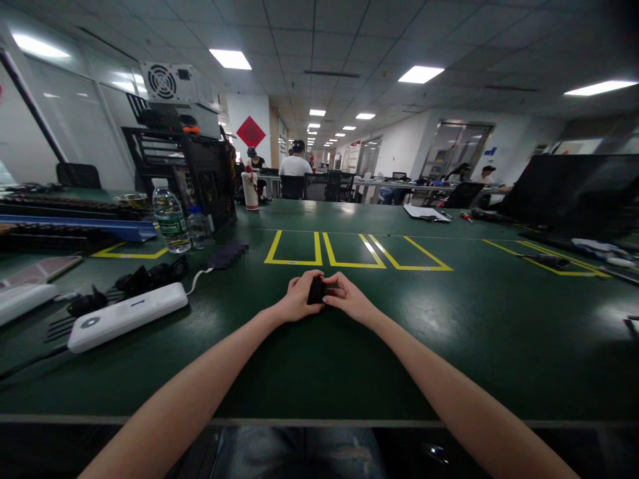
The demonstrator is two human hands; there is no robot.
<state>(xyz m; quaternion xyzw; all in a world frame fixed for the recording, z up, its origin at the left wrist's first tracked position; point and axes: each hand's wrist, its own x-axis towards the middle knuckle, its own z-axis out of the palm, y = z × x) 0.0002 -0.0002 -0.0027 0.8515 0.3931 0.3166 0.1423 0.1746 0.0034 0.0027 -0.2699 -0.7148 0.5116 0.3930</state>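
Observation:
A small black block-like object [316,291] is between my two hands, just above or on the green table; its kind cannot be made out. My left hand [298,297] wraps round its left side, thumb below and fingers above. From the right, my right hand [347,297] has its thumb and fingers closed in a pinch at the object's right edge. Fingers of both hands cover part of it. Just beyond the hands lie yellow tape outlines [352,265] on the table.
To the left are a white power strip [128,316], a black cable [150,278], a water bottle [170,216] and an open computer case [187,163] with a power supply on top. A clipboard [426,213], tools and a dark monitor [579,199] stand right. People sit farther back.

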